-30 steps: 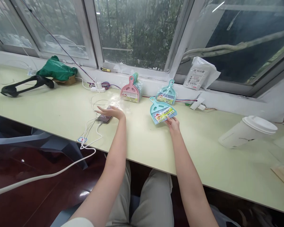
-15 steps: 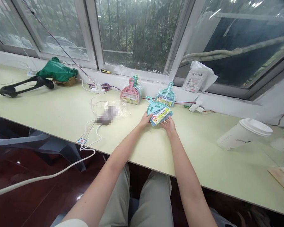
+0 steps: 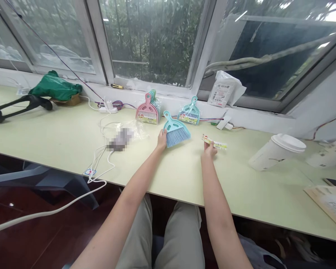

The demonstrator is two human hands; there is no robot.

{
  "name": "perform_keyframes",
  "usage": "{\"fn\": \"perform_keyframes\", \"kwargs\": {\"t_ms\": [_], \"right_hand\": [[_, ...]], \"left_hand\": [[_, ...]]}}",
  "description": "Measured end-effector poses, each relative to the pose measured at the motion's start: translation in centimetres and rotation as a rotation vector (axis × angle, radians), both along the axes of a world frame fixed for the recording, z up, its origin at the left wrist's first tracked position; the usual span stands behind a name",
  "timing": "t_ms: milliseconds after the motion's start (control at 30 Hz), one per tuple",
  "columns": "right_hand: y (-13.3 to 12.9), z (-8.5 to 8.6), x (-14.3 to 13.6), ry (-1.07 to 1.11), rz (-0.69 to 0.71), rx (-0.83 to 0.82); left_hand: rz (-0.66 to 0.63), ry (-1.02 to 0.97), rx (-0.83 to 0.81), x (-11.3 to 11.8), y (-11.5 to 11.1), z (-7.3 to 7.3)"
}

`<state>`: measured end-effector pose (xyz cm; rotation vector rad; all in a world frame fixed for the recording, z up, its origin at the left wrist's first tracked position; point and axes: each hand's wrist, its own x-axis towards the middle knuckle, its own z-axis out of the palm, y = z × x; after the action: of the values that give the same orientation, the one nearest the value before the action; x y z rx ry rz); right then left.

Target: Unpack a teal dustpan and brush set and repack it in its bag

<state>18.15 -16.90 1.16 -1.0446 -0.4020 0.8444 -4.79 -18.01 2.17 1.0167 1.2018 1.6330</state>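
Teal mini brush and dustpan on the pale green table, left hand fingers closed on its left edge. Right hand pinches a paper label just to the right, apart from the brush. Packaged sets stand behind, white cup lies far right.

A small teal dustpan-and-brush set is held at its left edge, just above the tabletop. The looped handle is pointed up and to the left, toward the window; the blue-grey bristles are fanned out toward the lower right. Its face is shown bare. A narrow printed paper label, yellow and green with red marks, is held well apart to the right, stretched sideways.
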Motion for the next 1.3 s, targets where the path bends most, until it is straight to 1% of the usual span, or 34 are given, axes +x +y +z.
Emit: {"fn": "perform_keyframes", "kwargs": {"t_ms": [33, 100, 133, 167, 200, 267, 300, 333, 400, 467, 600, 700, 767, 833, 967, 1067, 1133, 1233, 1300], "right_hand": [[-0.1, 0.1, 0.2, -0.013, 0.026, 0.016], [-0.6, 0.4, -0.3, -0.095, 0.130, 0.029], [-0.9, 0.6, -1.0, -0.140, 0.166, 0.026], [-1.4, 0.9, -1.9, -0.314, 0.221, 0.015], [-1.8, 1.2, -2.9, -0.531, 0.235, 0.026], [-2.8, 1.8, -4.6, -0.924, 0.172, 0.083], [-3.2, 2.1, -5.2, -1.073, 0.128, 0.103], [-3.6, 2.4, -5.6, -1.191, 0.086, 0.117], [-4.1, 2.8, -5.8, -1.337, 0.031, 0.123], [-4.3, 3.0, -5.5, -1.398, -0.001, 0.121], [-4.2, 2.8, -5.0, -1.401, -0.076, 0.107], [-4.2, 2.9, -5.3, -1.397, -0.106, 0.121], [-4.3, 3.0, -5.6, -1.403, -0.123, 0.143], [-4.5, 3.3, -5.9, -1.413, -0.135, 0.157], [-5.1, 3.9, -6.1, -1.466, -0.149, 0.131], [-6.0, 4.4, -6.0, -1.543, -0.211, 0.093], [-6.6, 4.8, -5.6, -1.582, -0.247, 0.106], [-7.1, 5.4, -4.8, -1.615, -0.271, 0.130], [-6.9, 5.7, -4.1, -1.659, -0.262, 0.094]], "left_hand": [[0.029, 0.045, 0.020, -0.1, -0.1, 0.0], [0.076, 0.145, 0.061, 0.1, -0.4, 0.2], [0.059, 0.183, 0.073, 0.4, -0.6, 0.3], [0.033, 0.216, 0.089, 0.7, -0.9, 0.4], [0.001, 0.249, 0.110, 1.1, -1.2, 0.5], [-0.073, 0.313, 0.160, 2.0, -2.1, 0.8], [-0.108, 0.343, 0.184, 2.4, -2.6, 1.0], [-0.137, 0.370, 0.202, 2.8, -3.0, 1.1], [-0.176, 0.413, 0.219, 3.5, -3.8, 1.5], [-0.199, 0.426, 0.232, 3.9, -4.2, 1.8], [-0.261, 0.409, 0.298, 3.8, -4.0, 2.3], [-0.237, 0.402, 0.341, 3.3, -3.7, 2.4], [-0.174, 0.429, 0.325, 3.0, -3.6, 2.5], [-0.102, 0.513, 0.295, 2.9, -3.7, 2.5], [0.006, 0.767, 0.234, 3.4, -4.1, 2.8], [0.071, 0.943, 0.151, 3.3, -4.2, 3.3], [0.150, 1.021, 0.051, 2.4, -4.0, 3.8], [0.302, 1.053, -0.116, -0.3, -3.5, 4.6], [0.346, 1.077, -0.179, -2.1, -3.2, 4.8]]}}
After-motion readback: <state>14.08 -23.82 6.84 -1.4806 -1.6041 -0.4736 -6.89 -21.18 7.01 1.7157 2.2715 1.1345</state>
